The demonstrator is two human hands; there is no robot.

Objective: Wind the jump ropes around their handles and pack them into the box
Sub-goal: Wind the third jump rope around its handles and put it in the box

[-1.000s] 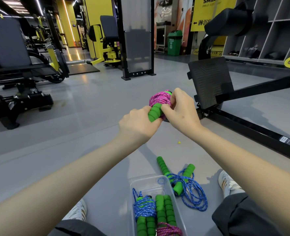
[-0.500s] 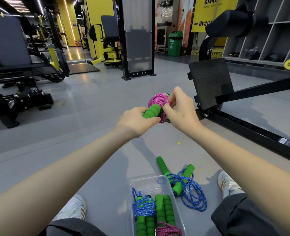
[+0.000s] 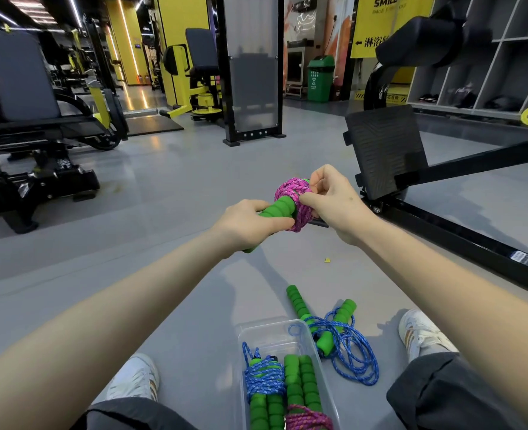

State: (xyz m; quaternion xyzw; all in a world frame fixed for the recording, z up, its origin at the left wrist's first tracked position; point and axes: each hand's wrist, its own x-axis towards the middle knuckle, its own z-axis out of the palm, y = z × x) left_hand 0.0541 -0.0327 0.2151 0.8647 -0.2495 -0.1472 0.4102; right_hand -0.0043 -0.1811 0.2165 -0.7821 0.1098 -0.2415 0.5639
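Grey gym floor (image 3: 163, 212) is where the person sits, legs out, with the black machine frame (image 3: 442, 231) running past just right of the hands, so everything is done in the lap zone. Below the hands, between the feet, sits the clear plastic box (image 3: 269, 324), parked close so finished ropes can drop straight in. It already holds a blue-wound rope (image 3: 264, 378) on the left-hand side and a pink-wound rope (image 3: 307, 418) on the right-hand side, lying lengthwise so the handles fit. Just right of the box, below the right hand, a loose blue rope (image 3: 346, 352) lies in a messy coil on the floor, one handle touching the box wall; it looks like the last one left to wind. Up in the air is the rope in play: the pink rope (image 3: 293, 193) is bunched thick around its green handles (image 3: 276, 209). The left hand (image 3: 247, 223) is wrapped round the bare lower end of the handles, probably to keep the pair from twisting. The right hand (image 3: 334, 200) pinches the cord at the far side of the bundle, likely tucking the tail end under so it won't unravel; the tail itself is hidden by the fingers. Guessing the wind is basically done and the box comes next.
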